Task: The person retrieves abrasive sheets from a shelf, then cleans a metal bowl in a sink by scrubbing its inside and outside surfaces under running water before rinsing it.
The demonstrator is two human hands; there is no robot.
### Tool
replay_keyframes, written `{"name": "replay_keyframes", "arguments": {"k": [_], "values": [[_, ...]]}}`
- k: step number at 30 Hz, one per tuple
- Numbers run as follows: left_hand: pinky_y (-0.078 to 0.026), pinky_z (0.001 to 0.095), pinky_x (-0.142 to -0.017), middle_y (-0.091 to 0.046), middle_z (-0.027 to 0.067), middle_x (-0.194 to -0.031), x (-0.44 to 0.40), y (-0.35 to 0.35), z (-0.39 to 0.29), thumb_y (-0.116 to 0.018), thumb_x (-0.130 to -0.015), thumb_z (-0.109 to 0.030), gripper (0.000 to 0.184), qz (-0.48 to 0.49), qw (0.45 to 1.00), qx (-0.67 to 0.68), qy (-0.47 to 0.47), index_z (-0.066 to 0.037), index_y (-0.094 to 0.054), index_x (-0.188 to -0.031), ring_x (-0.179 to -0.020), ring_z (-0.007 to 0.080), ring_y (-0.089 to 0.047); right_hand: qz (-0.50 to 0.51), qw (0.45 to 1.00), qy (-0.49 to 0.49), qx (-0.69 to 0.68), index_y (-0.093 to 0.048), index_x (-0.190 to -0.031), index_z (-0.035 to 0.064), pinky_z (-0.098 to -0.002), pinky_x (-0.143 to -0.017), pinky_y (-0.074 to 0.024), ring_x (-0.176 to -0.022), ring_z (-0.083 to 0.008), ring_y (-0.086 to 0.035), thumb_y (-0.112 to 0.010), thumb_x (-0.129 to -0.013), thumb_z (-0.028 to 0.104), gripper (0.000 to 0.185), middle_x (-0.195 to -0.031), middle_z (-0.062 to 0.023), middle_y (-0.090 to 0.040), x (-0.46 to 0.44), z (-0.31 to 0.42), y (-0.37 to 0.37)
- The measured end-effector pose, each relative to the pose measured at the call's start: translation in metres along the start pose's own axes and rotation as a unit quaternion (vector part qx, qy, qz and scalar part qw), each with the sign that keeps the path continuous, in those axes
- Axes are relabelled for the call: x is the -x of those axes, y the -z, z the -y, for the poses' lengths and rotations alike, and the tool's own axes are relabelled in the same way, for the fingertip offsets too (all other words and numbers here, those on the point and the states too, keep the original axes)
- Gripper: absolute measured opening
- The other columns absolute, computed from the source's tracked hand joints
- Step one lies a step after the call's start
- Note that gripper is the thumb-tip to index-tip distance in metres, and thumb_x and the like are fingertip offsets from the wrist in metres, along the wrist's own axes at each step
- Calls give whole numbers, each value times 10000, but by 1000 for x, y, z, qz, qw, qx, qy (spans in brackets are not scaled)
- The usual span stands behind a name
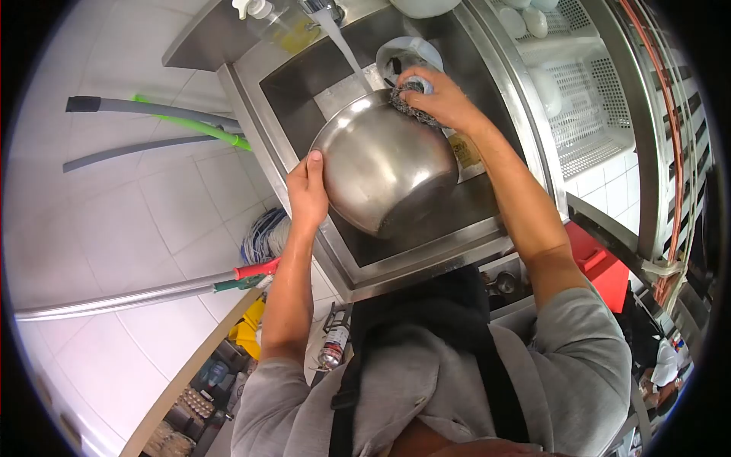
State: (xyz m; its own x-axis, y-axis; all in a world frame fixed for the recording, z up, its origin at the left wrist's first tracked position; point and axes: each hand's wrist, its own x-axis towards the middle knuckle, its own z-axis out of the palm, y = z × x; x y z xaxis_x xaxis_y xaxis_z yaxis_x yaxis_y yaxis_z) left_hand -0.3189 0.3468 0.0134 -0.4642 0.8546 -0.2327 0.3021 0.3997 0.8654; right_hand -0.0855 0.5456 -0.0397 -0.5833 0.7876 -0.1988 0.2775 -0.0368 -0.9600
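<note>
A large stainless steel bowl [384,164] is held tilted over the sink, its rounded outside turned up toward me. My left hand [308,190] grips its left rim, thumb on the outer wall and the other fingers hidden behind. At the upper right edge of the bowl, my right hand [438,99] is closed around a grey metal scouring pad [413,104], which touches the steel. Water [344,47] runs from the faucet [324,9] down behind the bowl's far edge. Just beyond my right hand, a whitish translucent container [407,52] stands in the sink.
The steel sink [350,280] has a raised rim. A soap bottle [283,27] with a white pump stands at its back left. White perforated baskets [582,114] are on the right. Mop handles [152,293] and grey poles lean at left. A red bin [598,263] sits low at right.
</note>
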Motion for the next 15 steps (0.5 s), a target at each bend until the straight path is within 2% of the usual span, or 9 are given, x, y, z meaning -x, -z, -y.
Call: {"name": "replay_keyframes", "arguments": {"k": [1,2,4,6,9,10,12,13,15], "values": [[-413,271,-659,-539,-22,-741,2,2,6,-508,-1081,-434,541,8,1000,16,-8,60,-662,-922,-739,84,-450,-3,1000,5,18,-676,-1092,88,-300,-718,-460,-765,-123,-569,-721,-880,272,284,-864,-35,-644,1,8,4],[-416,265,-668,-551,-22,-750,5,4,11,-510,-1079,-440,546,13,999,31,-16,62,-670,-936,-749,81,-457,2,1000,-4,9,-679,-1076,75,-297,-803,-462,-853,-137,-576,-701,-882,224,245,-928,-47,-655,2,19,9],[-404,279,-632,-525,-34,-714,9,5,-15,-519,-1076,-438,542,28,999,18,-27,59,-670,-919,-718,78,-442,19,1000,-17,-10,-680,-1064,61,-294,-887,-469,-933,-152,-588,-688,-872,171,221,-993,-62,-669,-2,24,8],[-389,298,-593,-492,-27,-665,12,0,-24,-528,-1073,-429,533,20,999,2,-50,51,-655,-878,-676,85,-421,38,998,-31,-30,-678,-1070,59,-295,-885,-480,-918,-154,-598,-702,-847,161,247,-994,-70,-676,-5,24,12],[-369,336,-538,-436,28,-588,10,-13,-9,-540,-1068,-406,526,2,994,-50,-101,37,-607,-793,-603,116,-382,5,986,157,60,-687,-1083,113,-378,-780,-527,-837,-206,-663,-720,-787,268,336,-951,-105,-701,2,29,-20],[-364,348,-526,-418,57,-573,11,-21,0,-544,-1066,-398,527,10,990,-77,-117,36,-588,-771,-583,131,-370,39,974,183,130,-690,-1074,104,-426,-927,-516,-1004,-295,-673,-726,-762,262,352,-1067,-144,-707,17,51,-37],[-364,367,-515,-400,109,-565,10,-28,6,-549,-1063,-382,525,0,988,-90,-129,33,-559,-743,-562,157,-358,58,938,282,195,-689,-1087,95,-447,-957,-512,-1021,-346,-671,-723,-767,258,361,-1074,-159,-706,28,68,-61],[-367,374,-517,-399,132,-573,13,-28,7,-551,-1062,-375,522,-15,990,-75,-118,33,-549,-737,-560,168,-358,29,951,264,158,-699,-1085,99,-458,-958,-509,-1068,-335,-659,-722,-775,268,354,-1080,-148,-706,19,56,-58],[-370,386,-523,-418,155,-583,29,-21,4,-554,-1063,-344,494,-45,991,-84,-94,32,-554,-741,-562,187,-362,40,996,0,75,-714,-1073,115,-471,-953,-508,-1108,-336,-639,-706,-787,260,321,-1086,-152,-702,-23,8,-35]]}}
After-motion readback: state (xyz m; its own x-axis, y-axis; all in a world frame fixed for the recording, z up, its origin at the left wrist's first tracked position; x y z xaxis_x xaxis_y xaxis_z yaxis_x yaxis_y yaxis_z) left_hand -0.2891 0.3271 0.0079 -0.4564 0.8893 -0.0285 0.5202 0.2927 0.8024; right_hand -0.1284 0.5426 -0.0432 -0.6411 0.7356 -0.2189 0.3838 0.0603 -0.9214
